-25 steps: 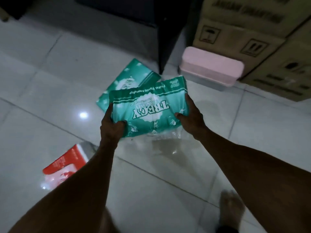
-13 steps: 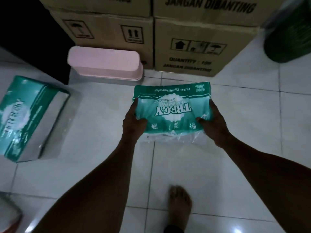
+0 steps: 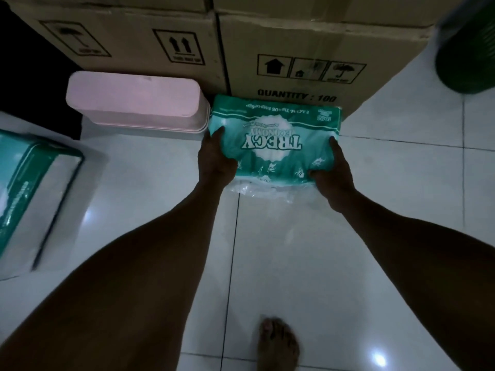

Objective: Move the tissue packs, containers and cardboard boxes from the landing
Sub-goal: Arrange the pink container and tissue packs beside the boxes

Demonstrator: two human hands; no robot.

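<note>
Head view. Both hands grip one green tissue pack (image 3: 276,140) by its short ends: the left hand (image 3: 215,159) closed on the left end, the right hand (image 3: 330,172) closed on the right end, thumbs lying on the printed face. The pack sits low over the white tiled floor (image 3: 294,250); whether it touches the tiles cannot be told. Its far edge lies against the cardboard box (image 3: 308,65) directly ahead of the hands. A second cardboard box (image 3: 128,41) stands ahead and left. A pink container (image 3: 136,103) rests just left of the held pack. Another green tissue pack (image 3: 34,199) lies well left of the left hand. A bare foot (image 3: 277,344) appears behind the hands
</note>
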